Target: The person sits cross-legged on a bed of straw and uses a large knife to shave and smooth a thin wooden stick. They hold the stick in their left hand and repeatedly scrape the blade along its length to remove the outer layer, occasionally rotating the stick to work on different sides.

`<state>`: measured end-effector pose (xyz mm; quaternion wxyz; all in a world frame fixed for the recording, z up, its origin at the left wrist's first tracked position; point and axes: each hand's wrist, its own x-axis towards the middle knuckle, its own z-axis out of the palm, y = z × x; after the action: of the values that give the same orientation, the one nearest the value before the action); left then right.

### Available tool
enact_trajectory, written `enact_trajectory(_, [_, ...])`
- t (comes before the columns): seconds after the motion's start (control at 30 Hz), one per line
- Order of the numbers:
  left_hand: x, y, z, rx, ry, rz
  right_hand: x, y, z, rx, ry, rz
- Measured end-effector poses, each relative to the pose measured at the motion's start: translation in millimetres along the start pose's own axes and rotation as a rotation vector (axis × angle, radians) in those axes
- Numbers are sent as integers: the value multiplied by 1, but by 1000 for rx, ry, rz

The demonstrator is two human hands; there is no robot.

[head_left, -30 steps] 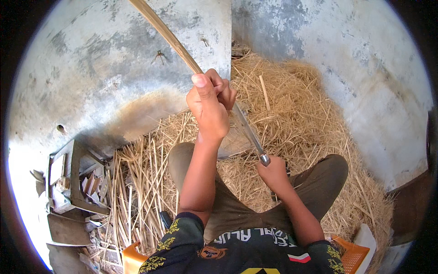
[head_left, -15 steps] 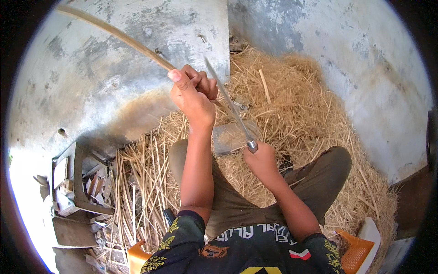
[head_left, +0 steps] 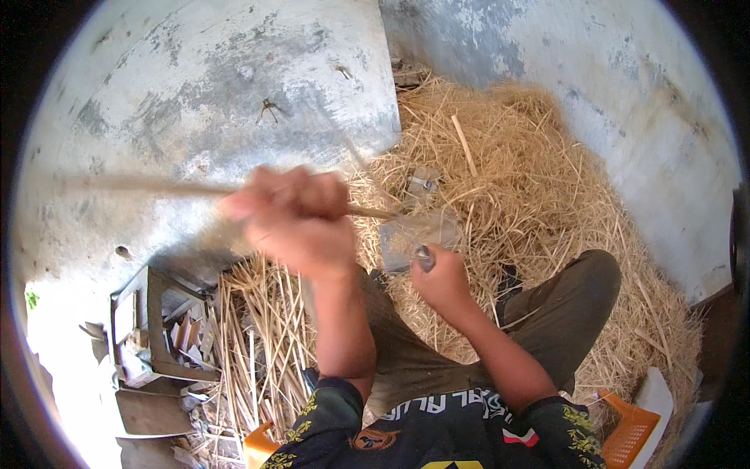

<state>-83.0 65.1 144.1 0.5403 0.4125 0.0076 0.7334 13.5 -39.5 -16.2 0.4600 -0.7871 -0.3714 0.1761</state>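
My left hand, smeared by motion, is closed around a long bamboo strip. The strip's long part stretches left towards the wall and is blurred; its short end pokes out right of my fist. Lower and to the right, my right hand grips a knife by its handle, with the metal collar showing above my thumb. The blade is only a faint streak running up and left past the strip's short end. I cannot tell whether blade and strip touch.
A big heap of pale shavings covers the floor ahead and right, around a grey slab. Loose strips lie left of my legs, beside a worn box-like frame holding scraps. Weathered walls close in; an orange plastic piece is at lower right.
My left hand has moved down and left, and the strip has swung from slanting up to nearly level. The knife blade, sharp before, is now blurred; my right hand has shifted slightly lower.
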Motion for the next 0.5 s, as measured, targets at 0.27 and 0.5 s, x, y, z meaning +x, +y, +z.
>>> enact_trajectory(0.27, [-11,-34,3,123,-117,5,6,16,-1,-219,46,15])
enact_trajectory(0.5, [-11,31,10,-195,-358,96,27,56,-20,-314,63,85])
